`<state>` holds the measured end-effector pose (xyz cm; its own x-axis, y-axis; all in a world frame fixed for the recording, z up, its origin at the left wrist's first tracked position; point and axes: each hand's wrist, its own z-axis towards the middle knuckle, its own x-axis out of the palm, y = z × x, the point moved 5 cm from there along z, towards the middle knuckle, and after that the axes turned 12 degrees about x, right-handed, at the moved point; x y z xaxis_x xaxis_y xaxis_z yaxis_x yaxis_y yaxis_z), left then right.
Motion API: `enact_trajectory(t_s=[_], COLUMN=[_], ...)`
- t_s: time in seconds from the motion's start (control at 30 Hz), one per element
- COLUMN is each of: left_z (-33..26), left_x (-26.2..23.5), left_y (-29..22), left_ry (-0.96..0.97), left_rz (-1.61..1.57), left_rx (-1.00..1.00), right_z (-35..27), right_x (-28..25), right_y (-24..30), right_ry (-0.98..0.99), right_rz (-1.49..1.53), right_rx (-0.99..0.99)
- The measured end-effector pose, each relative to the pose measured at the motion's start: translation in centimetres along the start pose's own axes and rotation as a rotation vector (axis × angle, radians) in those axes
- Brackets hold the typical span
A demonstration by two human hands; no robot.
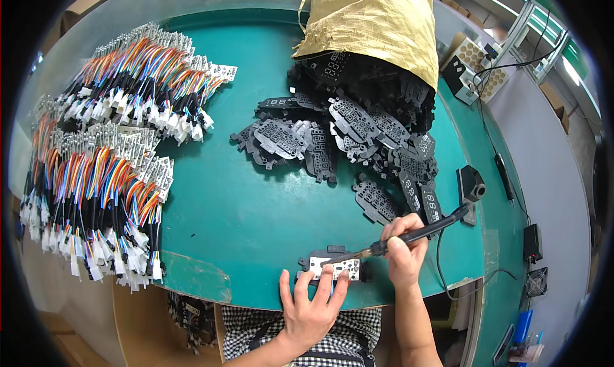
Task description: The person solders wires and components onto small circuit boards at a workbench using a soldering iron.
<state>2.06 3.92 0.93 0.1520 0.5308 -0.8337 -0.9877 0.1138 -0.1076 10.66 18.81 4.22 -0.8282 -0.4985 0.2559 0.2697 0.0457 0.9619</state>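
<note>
My left hand (312, 309) lies with its fingers spread, fingertips pressing the lower edge of a small white circuit board (348, 272). The board sits on a black plastic housing (311, 255) near the table's front edge; the housing is mostly hidden beneath it. Held like a pen, a soldering iron (435, 227) with a black handle is in my right hand (407, 257). Its thin metal tip points left and reaches over the upper left of the board; whether it touches cannot be made out. Some thin wires show between my left fingers.
Rows of white boards with coloured wires (109, 175) and white connectors fill the left side. At the back, a yellow woven sack (371, 21) spills black plastic housings (281, 140) onto the green table (224, 220). An iron stand (471, 184) and a cable lie to the right.
</note>
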Motion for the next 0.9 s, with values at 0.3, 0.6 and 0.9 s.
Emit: enact_trajectory(t_s=[0.3,0.6,0.9], left_z=[2.0,1.8,1.5], left_x=[-2.5,-2.1,-1.9], left_y=[1.4,4.4,4.4], left_ry=[0.201,-0.145,-0.158], left_rz=[-0.244,-0.452,-0.450], left_rx=[0.113,-0.096,-0.170], right_z=[-0.7,-1.0,-1.1], right_x=[-1.5,-0.2,0.1], right_y=[0.7,-0.8,-1.0], right_ry=[-0.193,0.002,0.024], right_rz=[-0.044,-0.171,-0.197], right_rx=[-0.093,0.068,0.103])
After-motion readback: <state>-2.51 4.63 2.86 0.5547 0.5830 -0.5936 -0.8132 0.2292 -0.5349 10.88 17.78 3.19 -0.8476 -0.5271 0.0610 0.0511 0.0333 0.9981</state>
